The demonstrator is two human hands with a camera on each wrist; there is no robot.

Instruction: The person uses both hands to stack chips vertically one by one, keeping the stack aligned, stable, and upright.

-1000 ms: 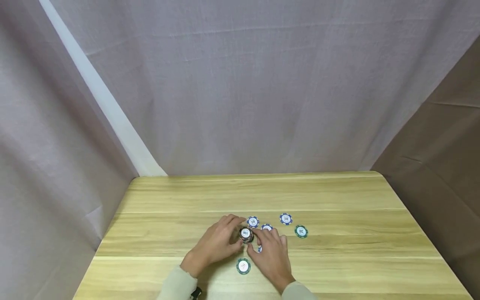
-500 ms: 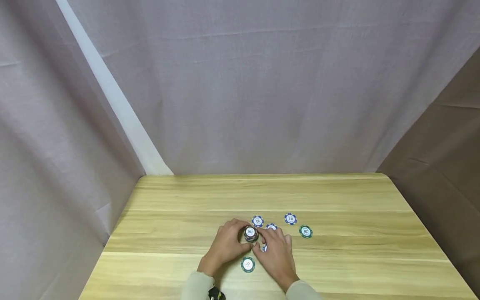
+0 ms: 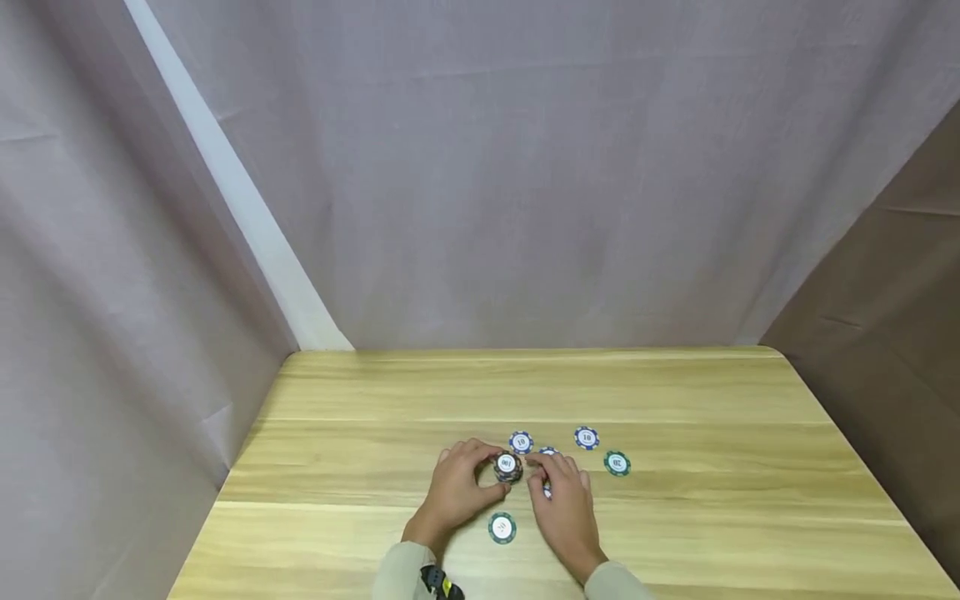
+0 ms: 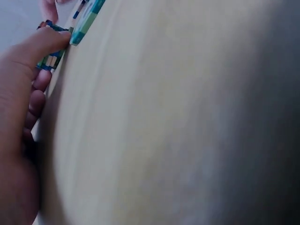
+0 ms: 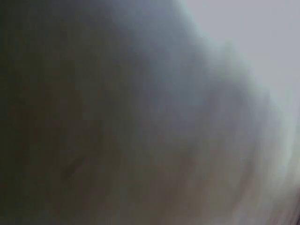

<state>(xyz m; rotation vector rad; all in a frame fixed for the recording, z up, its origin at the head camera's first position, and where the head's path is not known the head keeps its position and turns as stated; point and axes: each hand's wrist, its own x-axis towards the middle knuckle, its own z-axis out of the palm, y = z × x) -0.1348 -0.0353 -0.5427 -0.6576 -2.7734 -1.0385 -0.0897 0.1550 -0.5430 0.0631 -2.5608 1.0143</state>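
A stack of chips (image 3: 507,466), black with a white "100" centre on top, stands on the table. The left hand (image 3: 456,493) grips its left side with thumb and fingers; in the left wrist view that hand (image 4: 23,93) holds the stack (image 4: 50,61), whose edges show several colours. Just right of the stack, apart from it, is the right hand (image 3: 564,510), its fingers bent over blue chips, one (image 3: 549,451) partly covered and another (image 3: 547,492) mostly hidden. Whether it touches them cannot be told. The right wrist view is a blur.
Behind the stack lies a blue chip (image 3: 521,442). Farther right are another blue chip (image 3: 587,437) and a green chip (image 3: 617,463). One green chip (image 3: 502,527) lies between the wrists. Curtains (image 3: 510,183) hang behind the wooden table (image 3: 675,533).
The right hand has come off the stack's right side and moved a little to the right. The left hand stays around the stack. The whole head view has shifted slightly.
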